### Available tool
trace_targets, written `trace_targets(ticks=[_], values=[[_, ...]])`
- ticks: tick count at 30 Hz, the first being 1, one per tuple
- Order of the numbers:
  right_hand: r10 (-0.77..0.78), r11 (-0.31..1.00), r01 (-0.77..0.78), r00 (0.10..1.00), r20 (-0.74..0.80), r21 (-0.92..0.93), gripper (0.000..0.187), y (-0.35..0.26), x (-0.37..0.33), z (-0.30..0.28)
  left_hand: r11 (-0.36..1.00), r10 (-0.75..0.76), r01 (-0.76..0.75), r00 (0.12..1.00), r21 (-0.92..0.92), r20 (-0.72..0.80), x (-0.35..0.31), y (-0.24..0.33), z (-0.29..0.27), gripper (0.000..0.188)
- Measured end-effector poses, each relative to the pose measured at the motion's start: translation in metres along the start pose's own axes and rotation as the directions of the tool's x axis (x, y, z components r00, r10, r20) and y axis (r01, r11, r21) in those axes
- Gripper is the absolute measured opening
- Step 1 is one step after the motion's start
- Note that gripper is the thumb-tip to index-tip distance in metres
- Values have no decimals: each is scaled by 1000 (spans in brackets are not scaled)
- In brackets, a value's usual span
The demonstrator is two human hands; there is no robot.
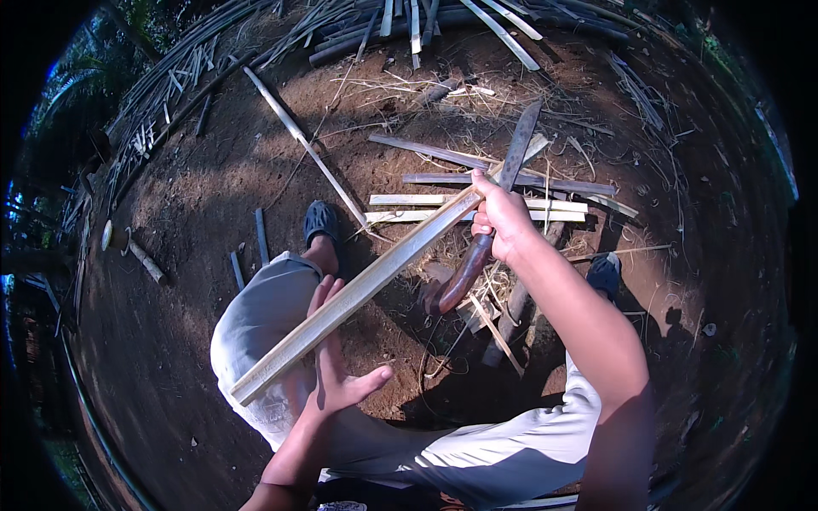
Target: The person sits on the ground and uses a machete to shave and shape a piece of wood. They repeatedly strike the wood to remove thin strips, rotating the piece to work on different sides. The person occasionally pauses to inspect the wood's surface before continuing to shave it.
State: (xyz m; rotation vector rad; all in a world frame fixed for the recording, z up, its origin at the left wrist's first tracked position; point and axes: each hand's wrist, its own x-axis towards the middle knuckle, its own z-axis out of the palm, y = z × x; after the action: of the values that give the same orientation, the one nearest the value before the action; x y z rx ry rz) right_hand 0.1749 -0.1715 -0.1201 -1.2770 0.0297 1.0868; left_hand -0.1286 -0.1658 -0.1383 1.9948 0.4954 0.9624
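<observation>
The right hand (503,223) is clenched around the dark wooden handle of a machete (490,213), its blade pointing up and away, laid against the far end of a long pale slat (375,279). The slat runs diagonally from the blade down to the left, crossing over the left knee. The left hand (334,362) lies under the slat's near half, grip released, fingers spread, palm touching its underside. Split slats (477,209) lie on the dirt (196,213) beyond, between two dark sandals (320,221).
</observation>
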Motion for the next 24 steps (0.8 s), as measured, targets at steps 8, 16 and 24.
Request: trace_targets(ticks=[8,16,24], values=[[245,930,-284,952,183,233,46,118,-53,27,681,133,-337,930,-650,-342,81,90,-39,41],[433,856,-481,868,243,192,21,237,-110,-42,746,-95,-194,916,-637,-390,76,88,-20,43],[259,930,-246,966,-11,275,30,266,-92,-107,771,-88,-147,939,-619,-332,85,73,14,42]])
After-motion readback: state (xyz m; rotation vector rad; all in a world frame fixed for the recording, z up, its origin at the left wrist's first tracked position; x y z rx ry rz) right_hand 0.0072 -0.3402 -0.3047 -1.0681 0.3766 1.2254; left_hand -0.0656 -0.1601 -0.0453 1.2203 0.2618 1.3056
